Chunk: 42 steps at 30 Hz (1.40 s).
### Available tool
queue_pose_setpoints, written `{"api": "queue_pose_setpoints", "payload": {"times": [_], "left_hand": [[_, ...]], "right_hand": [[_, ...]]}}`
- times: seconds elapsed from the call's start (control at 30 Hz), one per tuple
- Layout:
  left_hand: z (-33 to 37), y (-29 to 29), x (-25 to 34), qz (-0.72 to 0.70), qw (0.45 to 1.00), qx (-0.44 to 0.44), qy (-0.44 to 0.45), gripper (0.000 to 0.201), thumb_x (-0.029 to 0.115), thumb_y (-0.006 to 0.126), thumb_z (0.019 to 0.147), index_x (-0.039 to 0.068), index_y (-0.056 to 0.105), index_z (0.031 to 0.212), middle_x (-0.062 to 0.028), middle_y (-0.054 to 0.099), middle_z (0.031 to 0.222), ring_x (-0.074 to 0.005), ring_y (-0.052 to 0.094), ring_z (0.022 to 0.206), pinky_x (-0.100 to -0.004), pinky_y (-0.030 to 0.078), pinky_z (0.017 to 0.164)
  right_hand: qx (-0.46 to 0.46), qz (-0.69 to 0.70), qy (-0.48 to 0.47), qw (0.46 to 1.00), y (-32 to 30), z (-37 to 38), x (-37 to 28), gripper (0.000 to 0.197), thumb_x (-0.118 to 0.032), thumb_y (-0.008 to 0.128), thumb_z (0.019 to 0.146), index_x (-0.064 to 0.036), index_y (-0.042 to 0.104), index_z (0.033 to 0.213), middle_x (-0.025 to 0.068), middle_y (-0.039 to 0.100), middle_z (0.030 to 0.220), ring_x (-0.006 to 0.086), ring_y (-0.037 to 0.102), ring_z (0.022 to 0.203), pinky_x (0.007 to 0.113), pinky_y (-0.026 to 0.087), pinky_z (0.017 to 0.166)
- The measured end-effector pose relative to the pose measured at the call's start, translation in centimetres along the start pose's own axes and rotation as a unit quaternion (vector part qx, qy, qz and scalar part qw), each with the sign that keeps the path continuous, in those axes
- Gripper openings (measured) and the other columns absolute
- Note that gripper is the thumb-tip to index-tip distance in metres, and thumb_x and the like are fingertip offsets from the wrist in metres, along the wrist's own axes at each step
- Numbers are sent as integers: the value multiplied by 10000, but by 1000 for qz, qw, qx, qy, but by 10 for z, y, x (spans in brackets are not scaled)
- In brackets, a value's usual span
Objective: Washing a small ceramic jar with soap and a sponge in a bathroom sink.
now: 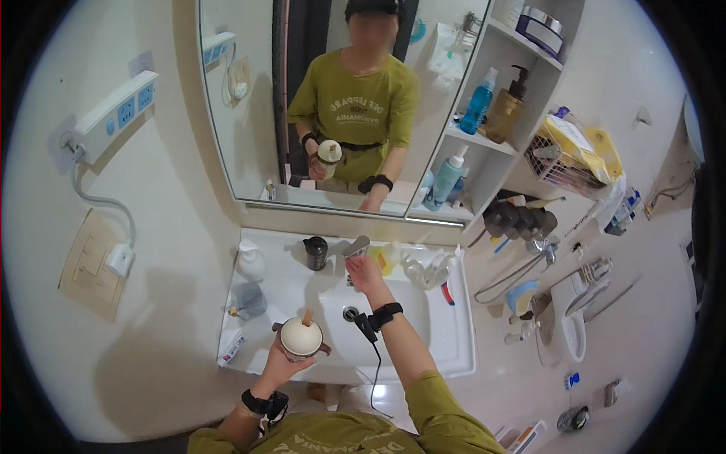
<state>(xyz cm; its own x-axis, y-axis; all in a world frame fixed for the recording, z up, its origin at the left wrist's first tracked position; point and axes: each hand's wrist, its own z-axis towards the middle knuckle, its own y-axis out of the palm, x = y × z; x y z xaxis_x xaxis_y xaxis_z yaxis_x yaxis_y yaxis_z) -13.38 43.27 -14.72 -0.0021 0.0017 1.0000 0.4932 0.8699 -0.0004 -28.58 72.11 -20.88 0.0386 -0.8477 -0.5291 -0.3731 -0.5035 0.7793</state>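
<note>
My left hand [279,366] is closed around a lidded cup [301,338] at the near left edge of the white sink. The cup has a cream domed lid with a tan strip on top and brown handles at its sides. My right hand [367,275] reaches across the basin to the grey faucet [357,246]. Its fingers look stretched out and appear to touch the underside of the faucet lever. The fingertips are partly hidden there. Just below that hand lies the round drain [350,313].
A dark cup [315,254], white pump bottle [251,260], bluish clear cup [250,300] and toothpaste tube [232,346] stand or lie along the sink's left side. Right of the faucet are a yellow item [387,259] and clear plastic [429,269]. A mirror cabinet [348,198] overhangs the back.
</note>
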Motion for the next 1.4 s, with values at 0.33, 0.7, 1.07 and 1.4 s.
{"api": "queue_pose_setpoints", "payload": {"times": [0.33, 0.7, 1.07, 1.4], "left_hand": [[14, 26, -22, -37, 996, 76, -20, 757, 35, 753, 654, 8, 291, 1253, -96, 487, 1165, -172, 494, 1081, -311, 432, 906], [61, 14, -73, 12, 999, 6, -51, 750, 49, 761, 649, 15, 308, 1247, -90, 466, 1190, -181, 466, 1108, -323, 392, 940], [82, 16, -124, -40, 998, -23, -48, 728, 118, 768, 667, 17, 327, 1237, -89, 482, 1175, -175, 476, 1091, -321, 402, 919], [79, 20, -128, 1, 999, -5, -49, 728, 191, 778, 661, 6, 348, 1218, -97, 495, 1157, -187, 482, 1071, -327, 396, 908]], "right_hand": [[-1, -18, -37, 999, 15, -37, -25, 150, 35, 497, 776, 20, 539, 920, 117, 595, 891, 223, 570, 901, 312, 457, 845], [49, -601, -56, 796, -93, -30, 74, 170, -170, 535, 862, -17, 572, 924, 110, 622, 782, 181, 602, 642, 321, 477, 553], [135, -509, -188, 829, -102, -41, 82, 231, -136, 414, 909, 17, 562, 820, 112, 624, 649, 164, 570, 516, 289, 466, 507], [130, -648, -124, 740, -125, -19, 102, 192, -152, 466, 844, 12, 558, 807, 187, 609, 675, 303, 604, 614, 387, 475, 573]]}}
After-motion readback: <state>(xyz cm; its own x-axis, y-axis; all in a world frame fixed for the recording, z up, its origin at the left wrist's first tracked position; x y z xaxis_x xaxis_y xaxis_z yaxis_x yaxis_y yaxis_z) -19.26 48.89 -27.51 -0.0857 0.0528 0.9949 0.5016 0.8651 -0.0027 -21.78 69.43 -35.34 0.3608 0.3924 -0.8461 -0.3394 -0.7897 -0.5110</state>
